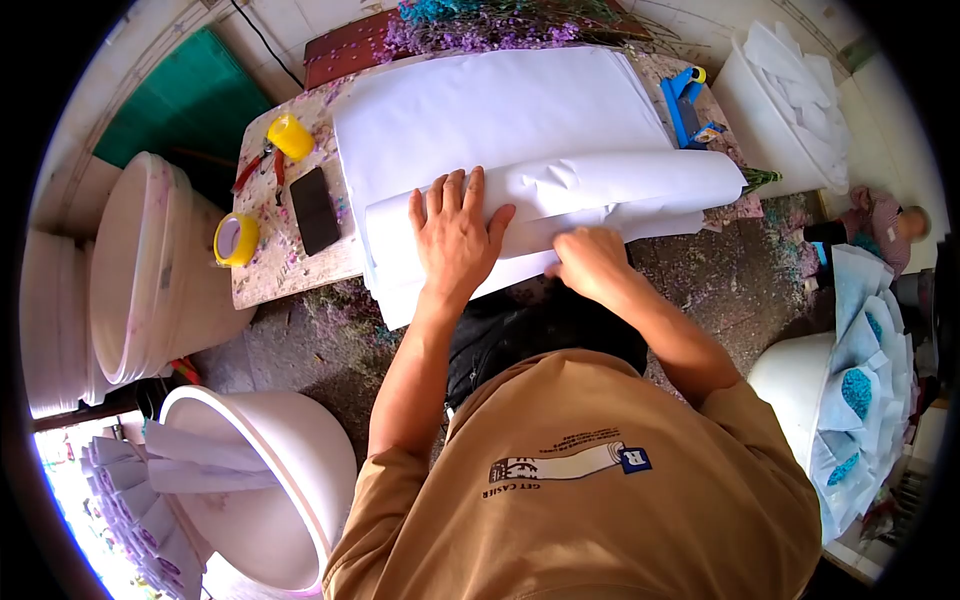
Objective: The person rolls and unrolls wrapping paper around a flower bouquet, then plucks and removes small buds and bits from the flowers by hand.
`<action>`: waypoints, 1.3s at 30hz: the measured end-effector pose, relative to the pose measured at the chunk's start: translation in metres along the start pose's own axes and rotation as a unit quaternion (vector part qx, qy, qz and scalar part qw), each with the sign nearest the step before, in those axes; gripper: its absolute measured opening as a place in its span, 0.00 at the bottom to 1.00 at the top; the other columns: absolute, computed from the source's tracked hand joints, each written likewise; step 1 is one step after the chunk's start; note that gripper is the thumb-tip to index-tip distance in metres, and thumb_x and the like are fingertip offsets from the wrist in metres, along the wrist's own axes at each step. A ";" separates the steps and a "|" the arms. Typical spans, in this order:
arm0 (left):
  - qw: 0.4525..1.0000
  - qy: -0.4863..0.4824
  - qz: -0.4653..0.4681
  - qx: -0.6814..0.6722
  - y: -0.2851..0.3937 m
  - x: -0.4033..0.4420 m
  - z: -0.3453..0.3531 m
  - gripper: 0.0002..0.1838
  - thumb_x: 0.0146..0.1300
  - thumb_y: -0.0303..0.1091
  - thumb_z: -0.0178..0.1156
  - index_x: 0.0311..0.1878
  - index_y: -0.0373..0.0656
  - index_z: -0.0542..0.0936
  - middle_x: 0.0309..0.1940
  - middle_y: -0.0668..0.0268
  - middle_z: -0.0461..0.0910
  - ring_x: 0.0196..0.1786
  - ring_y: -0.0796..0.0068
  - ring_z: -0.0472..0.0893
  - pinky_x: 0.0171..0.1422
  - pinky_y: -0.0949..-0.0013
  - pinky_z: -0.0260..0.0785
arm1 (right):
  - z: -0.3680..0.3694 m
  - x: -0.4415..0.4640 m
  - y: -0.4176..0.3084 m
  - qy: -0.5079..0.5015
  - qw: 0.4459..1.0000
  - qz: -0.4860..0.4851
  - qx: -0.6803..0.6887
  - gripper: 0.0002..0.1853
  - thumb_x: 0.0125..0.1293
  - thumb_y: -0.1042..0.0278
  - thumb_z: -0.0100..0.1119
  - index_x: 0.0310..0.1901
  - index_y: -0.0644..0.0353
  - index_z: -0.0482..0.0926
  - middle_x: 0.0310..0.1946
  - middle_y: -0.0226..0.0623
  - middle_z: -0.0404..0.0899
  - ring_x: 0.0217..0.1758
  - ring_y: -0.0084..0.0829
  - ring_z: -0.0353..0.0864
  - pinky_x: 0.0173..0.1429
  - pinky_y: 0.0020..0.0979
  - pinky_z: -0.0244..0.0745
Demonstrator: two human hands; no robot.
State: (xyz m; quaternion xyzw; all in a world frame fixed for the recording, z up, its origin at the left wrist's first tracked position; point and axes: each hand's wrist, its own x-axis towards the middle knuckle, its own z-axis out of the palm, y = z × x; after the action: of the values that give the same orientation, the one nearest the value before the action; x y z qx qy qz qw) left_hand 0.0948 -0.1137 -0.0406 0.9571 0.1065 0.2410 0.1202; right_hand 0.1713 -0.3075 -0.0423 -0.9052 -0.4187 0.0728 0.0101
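Note:
My left hand [455, 235] lies flat with fingers spread on a roll of white paper [640, 182]. Green stems [762, 177] poke out of the roll's right end, so a flower bunch is wrapped inside; its blooms are hidden. My right hand [592, 262] is at the roll's near edge, fingers curled inward. Whatever it pinches is hidden under the fingers. Beneath the roll is a stack of flat white paper sheets [490, 100] on the table [265, 280].
A blue tape dispenser [684, 105] stands at the table's right. On the left are yellow tape rolls [290, 135], red-handled pliers [262, 168] and a phone [315, 210]. Purple flowers [480, 35] lie behind. White tubs [300, 430] flank me; another person [880, 228] is at far right.

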 end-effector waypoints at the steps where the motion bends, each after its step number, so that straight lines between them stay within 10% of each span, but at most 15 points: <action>1: 1.000 0.001 -0.005 0.004 0.001 0.003 0.000 0.26 0.71 0.49 0.56 0.67 0.46 0.75 0.65 0.60 0.75 0.70 0.58 0.70 0.77 0.45 0.51 | -0.016 -0.007 0.004 0.001 1.000 0.002 0.000 0.22 0.58 0.48 0.74 0.30 0.64 0.85 0.22 0.47 0.83 0.28 0.42 0.87 0.37 0.42 0.79; 5: 0.999 0.034 0.018 0.001 -0.004 0.004 0.004 0.21 0.73 0.39 0.52 0.65 0.44 0.77 0.63 0.57 0.77 0.68 0.56 0.72 0.77 0.46 0.53 | -0.072 -0.026 0.072 -0.069 0.871 0.069 0.481 0.11 0.62 0.61 0.72 0.32 0.60 0.84 0.21 0.28 0.80 0.23 0.17 0.77 0.28 0.23 0.69; 11: 0.998 0.061 -0.016 0.024 -0.053 -0.026 -0.019 0.22 0.67 0.29 0.57 0.64 0.37 0.74 0.63 0.50 0.76 0.68 0.49 0.71 0.73 0.46 0.57 | -0.101 0.006 0.297 0.379 0.693 0.258 0.556 0.15 0.65 0.54 0.71 0.35 0.58 0.84 0.24 0.23 0.78 0.23 0.14 0.68 0.26 0.20 0.61; 16: 0.888 0.082 -0.351 -0.286 -0.079 -0.067 -0.045 0.21 0.69 0.35 0.65 0.60 0.33 0.77 0.51 0.55 0.83 0.51 0.61 0.81 0.61 0.59 0.72 | -0.043 0.051 0.449 0.400 0.722 0.350 0.442 0.21 0.64 0.50 0.71 0.37 0.65 0.84 0.28 0.28 0.81 0.25 0.21 0.72 0.31 0.30 0.65; 21: 0.802 0.088 -0.388 -0.445 -0.098 -0.080 -0.035 0.12 0.73 0.37 0.61 0.46 0.36 0.82 0.37 0.68 0.83 0.38 0.80 0.77 0.46 0.75 0.68 | -0.058 0.079 0.421 0.129 0.778 0.388 0.477 0.21 0.60 0.48 0.73 0.41 0.59 0.86 0.34 0.32 0.86 0.36 0.25 0.79 0.44 0.36 0.70; 28: 0.763 0.124 -0.394 -0.497 -0.094 -0.071 -0.035 0.10 0.73 0.36 0.61 0.39 0.39 0.82 0.30 0.73 0.79 0.33 0.85 0.72 0.39 0.75 0.62 | -0.065 0.027 0.361 0.382 0.687 0.314 0.533 0.14 0.60 0.60 0.75 0.32 0.64 0.85 0.26 0.32 0.83 0.26 0.22 0.73 0.32 0.30 0.67; 32: 0.765 0.118 -0.374 -0.510 -0.101 -0.073 -0.031 0.09 0.73 0.35 0.61 0.39 0.39 0.82 0.30 0.73 0.80 0.33 0.85 0.72 0.39 0.76 0.63 | 0.007 0.019 0.380 0.313 0.655 0.330 0.603 0.16 0.61 0.59 0.74 0.35 0.65 0.85 0.29 0.34 0.84 0.28 0.24 0.76 0.35 0.32 0.71; 35: 0.763 0.106 -0.356 -0.529 -0.115 -0.082 -0.028 0.09 0.73 0.35 0.61 0.41 0.38 0.82 0.32 0.72 0.80 0.33 0.84 0.73 0.40 0.76 0.63 | 0.014 0.030 0.395 0.333 0.679 0.363 0.545 0.18 0.63 0.56 0.72 0.41 0.66 0.85 0.33 0.34 0.86 0.36 0.26 0.82 0.44 0.31 0.76; 39: 0.795 0.099 -0.328 -0.500 -0.123 -0.085 -0.022 0.11 0.74 0.34 0.58 0.43 0.35 0.82 0.34 0.71 0.81 0.34 0.82 0.73 0.41 0.73 0.66 | -0.023 0.034 0.402 0.152 0.879 0.391 0.228 0.20 0.59 0.58 0.72 0.43 0.69 0.85 0.38 0.46 0.87 0.40 0.40 0.85 0.47 0.40 0.78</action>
State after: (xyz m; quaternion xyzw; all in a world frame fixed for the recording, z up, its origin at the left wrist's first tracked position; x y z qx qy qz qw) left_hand -0.0069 -0.0155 -0.0929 0.6422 0.2896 0.3007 0.6429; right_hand 0.5001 -0.5416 -0.0554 -0.9677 0.0037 0.0254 0.2507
